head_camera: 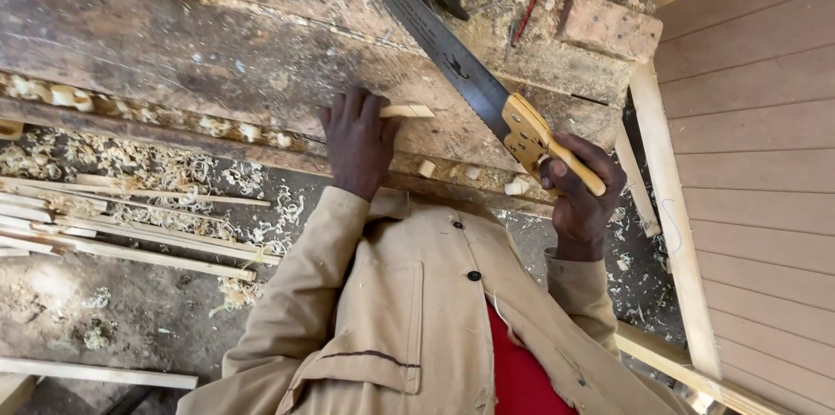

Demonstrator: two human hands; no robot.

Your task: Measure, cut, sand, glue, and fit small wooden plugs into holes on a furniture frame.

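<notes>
In the middle of the frame the left hand (358, 147) presses a small wood strip (407, 110) on the workbench (174, 50), fingers together and flat on it. The right hand (578, 193) grips the handsaw (470, 84) by its handle, fingers closed around. The blade rests just beside the strip; the cut seems not started, though offcuts (474, 176) lie near the bench edge.

The left hand (358, 147) lay palm down, fingers (348, 110) stretched forward and pressed flat, its arm bent in a tan sleeve. The right hand (581, 187) (held farther out to the side) was clenched in a fist, wrist straight.
</notes>
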